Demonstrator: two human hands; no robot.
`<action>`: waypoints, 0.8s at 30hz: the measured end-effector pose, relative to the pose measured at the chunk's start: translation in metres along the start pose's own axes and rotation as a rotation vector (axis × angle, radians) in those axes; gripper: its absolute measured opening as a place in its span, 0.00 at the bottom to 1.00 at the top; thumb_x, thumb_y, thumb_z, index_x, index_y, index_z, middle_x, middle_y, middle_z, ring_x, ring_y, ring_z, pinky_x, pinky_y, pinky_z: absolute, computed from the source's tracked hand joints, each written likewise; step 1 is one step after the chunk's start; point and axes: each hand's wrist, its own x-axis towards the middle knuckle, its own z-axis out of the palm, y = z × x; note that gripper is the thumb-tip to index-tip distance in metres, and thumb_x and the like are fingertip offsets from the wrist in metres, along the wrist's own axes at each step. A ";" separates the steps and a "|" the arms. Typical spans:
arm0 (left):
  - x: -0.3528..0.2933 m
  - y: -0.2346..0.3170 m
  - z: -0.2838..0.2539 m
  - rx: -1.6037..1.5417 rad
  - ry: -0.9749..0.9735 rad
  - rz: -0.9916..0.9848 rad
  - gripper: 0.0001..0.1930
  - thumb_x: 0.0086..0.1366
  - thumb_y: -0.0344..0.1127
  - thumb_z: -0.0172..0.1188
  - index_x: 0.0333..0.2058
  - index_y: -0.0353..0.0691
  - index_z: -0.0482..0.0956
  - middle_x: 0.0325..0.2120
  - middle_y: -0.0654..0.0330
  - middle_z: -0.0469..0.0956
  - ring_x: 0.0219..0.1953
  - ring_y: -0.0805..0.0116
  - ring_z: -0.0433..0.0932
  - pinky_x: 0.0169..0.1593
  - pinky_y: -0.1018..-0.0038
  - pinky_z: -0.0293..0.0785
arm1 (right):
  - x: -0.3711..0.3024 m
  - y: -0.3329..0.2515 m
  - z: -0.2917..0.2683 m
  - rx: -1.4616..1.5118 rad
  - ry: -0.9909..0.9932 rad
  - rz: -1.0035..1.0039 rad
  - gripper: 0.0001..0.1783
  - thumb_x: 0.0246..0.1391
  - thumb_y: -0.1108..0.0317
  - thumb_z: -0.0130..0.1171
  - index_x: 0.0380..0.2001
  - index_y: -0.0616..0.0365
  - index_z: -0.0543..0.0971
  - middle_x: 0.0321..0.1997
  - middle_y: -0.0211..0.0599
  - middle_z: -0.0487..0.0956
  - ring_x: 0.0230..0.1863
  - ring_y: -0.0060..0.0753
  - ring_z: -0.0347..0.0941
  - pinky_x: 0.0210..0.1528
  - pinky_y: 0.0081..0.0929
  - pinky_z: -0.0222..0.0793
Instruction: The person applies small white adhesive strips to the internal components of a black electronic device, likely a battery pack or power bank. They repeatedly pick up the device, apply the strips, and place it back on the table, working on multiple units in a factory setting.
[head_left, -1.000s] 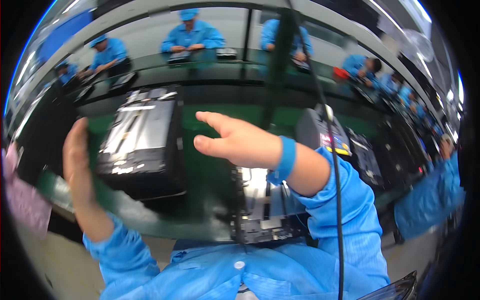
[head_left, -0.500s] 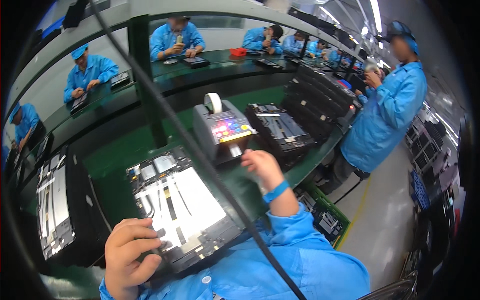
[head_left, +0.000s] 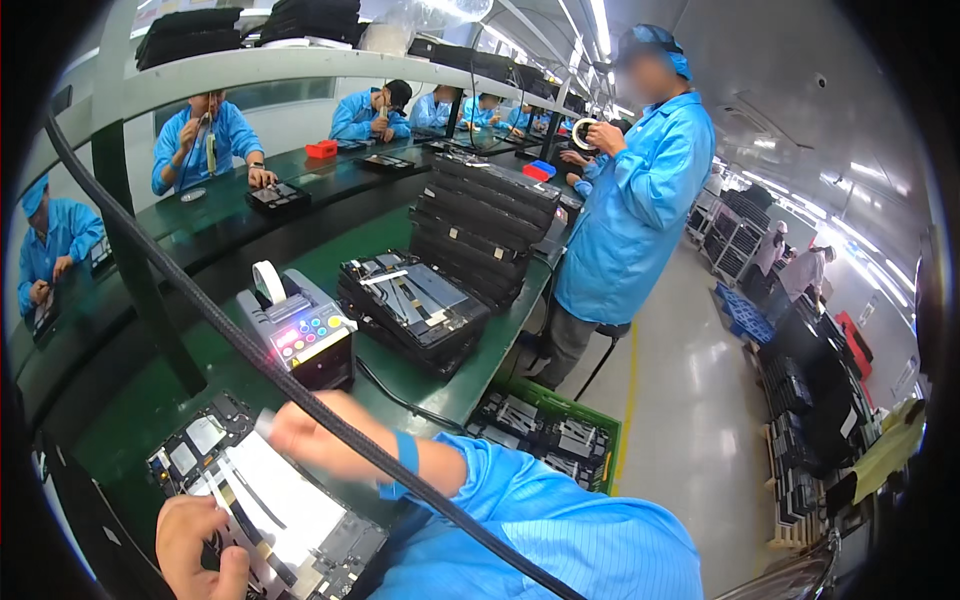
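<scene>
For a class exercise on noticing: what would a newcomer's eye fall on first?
The open device, glaring white at the lower left, would likely catch the eye first, with the left hand at its left side and the blurred right hand at its right. Just beyond sits a lit-up grey machine. A person in blue stands right of centre.

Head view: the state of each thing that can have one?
Device: opened, insides exposed
Left hand: curled over the device
Right hand: blurred, apparently holding a pale piece
Dispenser: lit up
Stack: several units high
Crate: open-topped, loaded with parts
Cable: strung across the view
</scene>
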 end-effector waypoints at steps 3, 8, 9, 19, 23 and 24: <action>-0.007 0.005 0.010 -0.011 0.101 -0.129 0.27 0.53 0.55 0.64 0.34 0.33 0.75 0.28 0.56 0.71 0.34 0.61 0.68 0.38 0.69 0.63 | -0.004 -0.031 0.028 -0.262 -0.350 -0.316 0.07 0.52 0.65 0.55 0.27 0.55 0.78 0.27 0.38 0.76 0.33 0.43 0.73 0.35 0.36 0.67; -0.022 -0.001 -0.006 0.100 0.064 0.021 0.07 0.41 0.30 0.68 0.22 0.40 0.79 0.19 0.61 0.75 0.23 0.61 0.72 0.29 0.69 0.65 | -0.004 -0.043 0.047 -0.371 -0.398 -0.520 0.08 0.51 0.61 0.59 0.27 0.52 0.78 0.22 0.33 0.75 0.28 0.41 0.73 0.31 0.36 0.66; -0.011 -0.018 0.011 0.080 0.139 0.076 0.08 0.39 0.28 0.69 0.20 0.40 0.79 0.16 0.62 0.73 0.19 0.63 0.68 0.26 0.70 0.61 | -0.004 -0.034 0.042 -0.499 -0.324 -0.494 0.06 0.50 0.62 0.60 0.28 0.52 0.79 0.21 0.33 0.75 0.26 0.39 0.73 0.29 0.35 0.66; -0.028 -0.016 -0.008 0.047 0.202 0.107 0.10 0.45 0.32 0.70 0.28 0.39 0.82 0.21 0.62 0.76 0.25 0.63 0.74 0.32 0.69 0.67 | 0.016 -0.053 0.051 -0.468 -0.430 -0.640 0.13 0.38 0.71 0.67 0.30 0.59 0.78 0.24 0.35 0.77 0.24 0.38 0.74 0.26 0.32 0.66; -0.036 -0.036 -0.015 0.170 0.443 -0.002 0.18 0.43 0.29 0.68 0.36 0.32 0.80 0.24 0.54 0.77 0.26 0.56 0.75 0.34 0.66 0.70 | 0.040 -0.046 0.049 -0.630 -0.326 -0.566 0.10 0.41 0.73 0.65 0.29 0.61 0.76 0.25 0.41 0.77 0.25 0.46 0.74 0.28 0.35 0.68; -0.037 -0.041 -0.023 0.236 0.465 -0.060 0.15 0.43 0.27 0.66 0.34 0.32 0.80 0.25 0.53 0.77 0.26 0.57 0.74 0.34 0.67 0.70 | 0.050 -0.050 0.052 -0.523 -0.353 -0.419 0.10 0.43 0.72 0.64 0.30 0.61 0.76 0.26 0.43 0.76 0.28 0.47 0.74 0.30 0.35 0.69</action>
